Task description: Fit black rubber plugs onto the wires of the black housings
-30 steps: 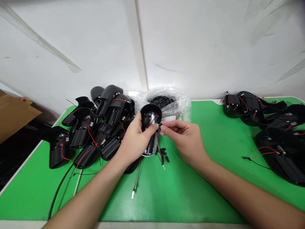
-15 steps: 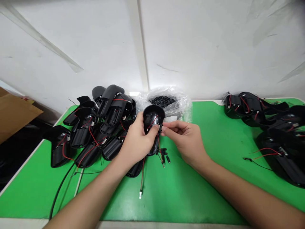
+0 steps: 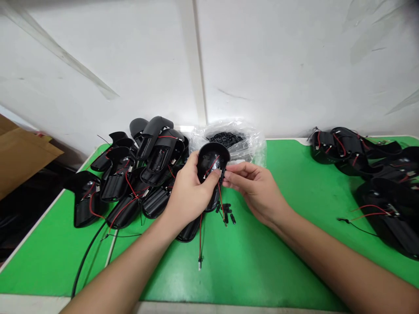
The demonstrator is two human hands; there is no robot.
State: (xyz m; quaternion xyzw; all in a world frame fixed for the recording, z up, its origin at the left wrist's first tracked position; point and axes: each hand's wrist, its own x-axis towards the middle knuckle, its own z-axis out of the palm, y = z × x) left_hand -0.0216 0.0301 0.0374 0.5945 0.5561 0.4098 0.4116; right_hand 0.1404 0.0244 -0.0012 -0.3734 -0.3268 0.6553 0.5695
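Observation:
My left hand (image 3: 188, 194) grips a black plastic shell (image 3: 212, 160) with its open inner side facing me, thumb pressed on the rim. Red wires (image 3: 200, 235) run out of the shell and hang down to the green mat (image 3: 248, 261), ending in a small white tip. My right hand (image 3: 257, 187) is pinched at the shell's right edge, fingertips closed on a small part I cannot make out. Several small black pieces (image 3: 226, 211) lie on the mat just below both hands.
A pile of black shells with red wires (image 3: 131, 174) lies at the left, another pile (image 3: 373, 170) at the right. A clear plastic bag of small black parts (image 3: 229, 138) sits by the white wall. A black cable (image 3: 87, 257) runs off the front edge. Brown cardboard (image 3: 19, 152) stands far left.
The hanging red wire with its white tip has swung slightly to the right. Both hands stay at the shell, with the view shifted a little.

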